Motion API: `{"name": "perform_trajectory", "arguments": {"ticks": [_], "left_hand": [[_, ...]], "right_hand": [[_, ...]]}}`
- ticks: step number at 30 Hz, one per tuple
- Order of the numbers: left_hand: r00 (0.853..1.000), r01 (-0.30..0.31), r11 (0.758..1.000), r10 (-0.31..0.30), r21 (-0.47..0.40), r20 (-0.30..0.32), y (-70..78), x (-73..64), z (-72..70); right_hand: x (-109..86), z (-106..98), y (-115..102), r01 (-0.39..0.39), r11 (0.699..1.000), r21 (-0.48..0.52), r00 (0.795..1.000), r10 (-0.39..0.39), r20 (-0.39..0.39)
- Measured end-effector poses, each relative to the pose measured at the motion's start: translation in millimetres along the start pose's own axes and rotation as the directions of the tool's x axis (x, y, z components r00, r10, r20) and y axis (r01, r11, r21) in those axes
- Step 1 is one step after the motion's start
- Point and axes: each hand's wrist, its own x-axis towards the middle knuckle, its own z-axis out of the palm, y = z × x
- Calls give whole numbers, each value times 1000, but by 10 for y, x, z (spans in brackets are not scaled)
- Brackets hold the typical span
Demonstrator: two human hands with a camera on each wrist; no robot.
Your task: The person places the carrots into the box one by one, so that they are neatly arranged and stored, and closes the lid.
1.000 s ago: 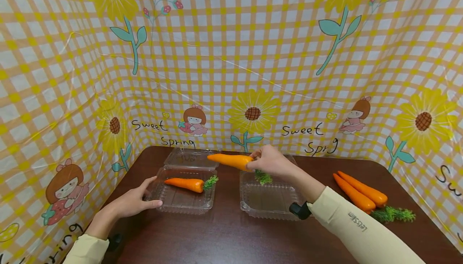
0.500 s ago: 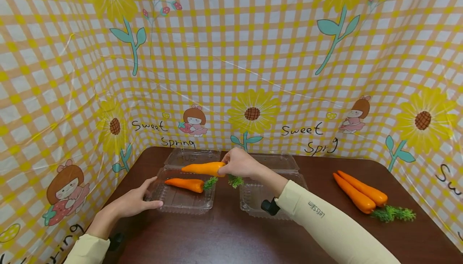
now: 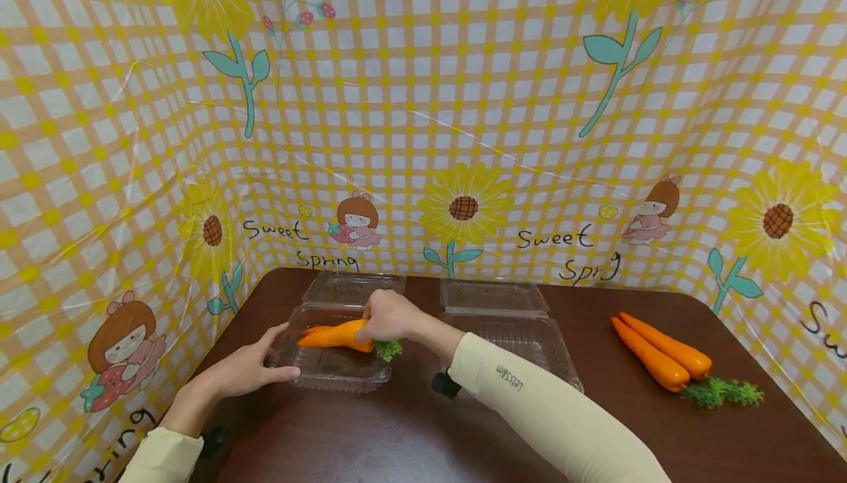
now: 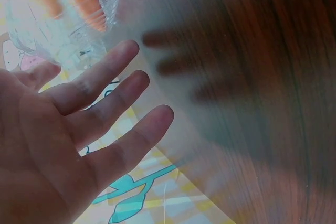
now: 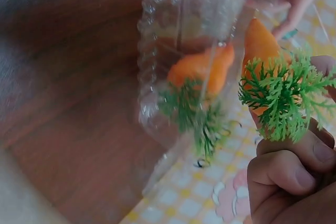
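Observation:
My right hand [image 3: 393,316] grips an orange carrot [image 3: 344,334] near its leafy end, low over the left clear plastic container [image 3: 331,376]. Its green top [image 5: 286,90] spreads beside my curled fingers in the right wrist view. Another carrot [image 5: 197,72] lies in the same container, seen through the clear wall; in the head view the held carrot mostly hides it. My left hand [image 3: 248,365] is at the container's left side, thumb near the front corner. In the left wrist view, its fingers [image 4: 118,140] are spread and nearly straight.
A second clear container [image 3: 523,332] with its lid [image 3: 492,297] folded back stands to the right, partly behind my right forearm. Two more carrots [image 3: 662,351] lie at the table's right side. Patterned cloth [image 3: 423,137] encloses the table's back and sides.
My right hand has carried the carrot leftward and down, from above the right container to low over the carrot in the left one. The left hand has stayed in place.

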Motion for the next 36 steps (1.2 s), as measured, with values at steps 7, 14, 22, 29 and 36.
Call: {"name": "perform_trajectory", "arguments": {"ticks": [7,14,22,29,36], "left_hand": [[1000,-2,1000,2,8,-6,6,-1,-4],[1000,6,1000,-6,5,-9,15,-7,-9],[1000,16,1000,-16,3,5,-1,9,-23],[999,16,1000,-17,17,30,30,27,-58],[1000,-9,996,6,94,26,163,97,-211]], "right_hand": [[116,207,-66,-58,992,-109,998,59,6],[156,318,-74,-80,966,-247,995,91,35],[146,401,-153,-97,895,-435,987,144,77],[102,383,-165,-104,877,-468,988,143,50],[83,219,-50,-72,925,-373,997,52,-63]]}}
